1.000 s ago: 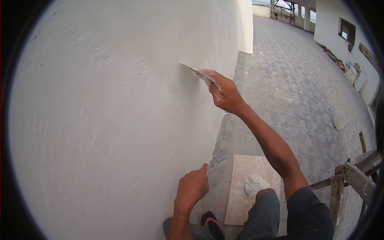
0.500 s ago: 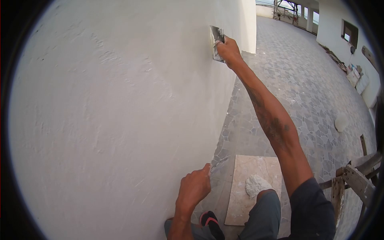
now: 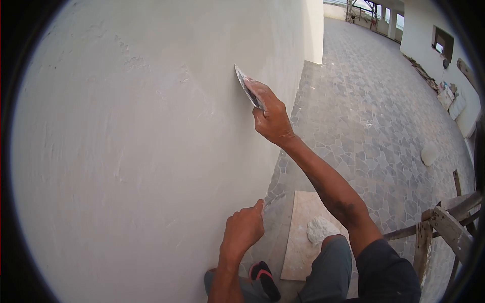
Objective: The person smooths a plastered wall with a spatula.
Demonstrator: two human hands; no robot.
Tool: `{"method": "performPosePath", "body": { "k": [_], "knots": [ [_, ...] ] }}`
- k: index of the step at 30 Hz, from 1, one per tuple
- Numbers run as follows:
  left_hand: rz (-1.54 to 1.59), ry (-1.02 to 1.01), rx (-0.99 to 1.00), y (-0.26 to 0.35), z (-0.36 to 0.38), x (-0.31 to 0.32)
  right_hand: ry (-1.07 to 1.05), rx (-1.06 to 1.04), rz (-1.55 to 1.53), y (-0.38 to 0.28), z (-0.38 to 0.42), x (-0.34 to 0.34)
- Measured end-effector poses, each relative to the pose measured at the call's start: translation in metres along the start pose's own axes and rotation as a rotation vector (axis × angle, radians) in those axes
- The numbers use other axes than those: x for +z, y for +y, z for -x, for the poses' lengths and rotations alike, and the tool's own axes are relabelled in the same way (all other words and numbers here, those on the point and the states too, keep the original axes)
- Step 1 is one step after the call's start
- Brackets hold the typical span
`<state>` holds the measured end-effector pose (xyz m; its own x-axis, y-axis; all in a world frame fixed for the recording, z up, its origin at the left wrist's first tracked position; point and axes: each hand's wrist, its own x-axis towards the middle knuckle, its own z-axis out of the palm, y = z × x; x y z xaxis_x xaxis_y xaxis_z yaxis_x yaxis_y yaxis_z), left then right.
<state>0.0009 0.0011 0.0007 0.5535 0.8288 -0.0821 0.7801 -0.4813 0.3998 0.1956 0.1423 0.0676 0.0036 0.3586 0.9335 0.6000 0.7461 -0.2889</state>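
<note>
My right hand [image 3: 272,113] is closed round a steel scraper [image 3: 246,87] smeared with white putty. The scraper is tilted, its edge at the pale plastered wall [image 3: 151,136]. Lower down, close to the wall's bottom edge, my left hand [image 3: 243,226] is closed. A thin grey blade [image 3: 274,201] juts out past its fingertips, like that of a putty knife; its handle is hidden in the fist. Beside my knee, a heap of white putty [image 3: 321,230] lies on a beige flat board [image 3: 298,255] on the floor.
Grey stone-patterned paving [image 3: 364,116] runs along the wall's right side. A wooden trestle-like frame [image 3: 449,227] stands at the lower right. A round pale object [image 3: 429,154] sits on the paving. Bags [image 3: 452,100] and planks [image 3: 422,71] lie along the far white wall.
My right hand has moved down and left over the wall, and the scraper has turned from nearly face-on to edge-on. My left hand has hardly moved.
</note>
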Motion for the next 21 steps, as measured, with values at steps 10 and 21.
{"method": "performPosePath", "body": {
  "k": [10, 21],
  "knots": [
    [-0.024, -0.012, 0.007, -0.003, -0.004, 0.007, -0.127, -0.017, 0.059, -0.034, 0.076, 0.006],
    [-0.010, -0.011, -0.005, -0.008, -0.003, 0.007, 0.131, 0.470, -0.081, -0.008, 0.023, 0.003]
  ]
}}
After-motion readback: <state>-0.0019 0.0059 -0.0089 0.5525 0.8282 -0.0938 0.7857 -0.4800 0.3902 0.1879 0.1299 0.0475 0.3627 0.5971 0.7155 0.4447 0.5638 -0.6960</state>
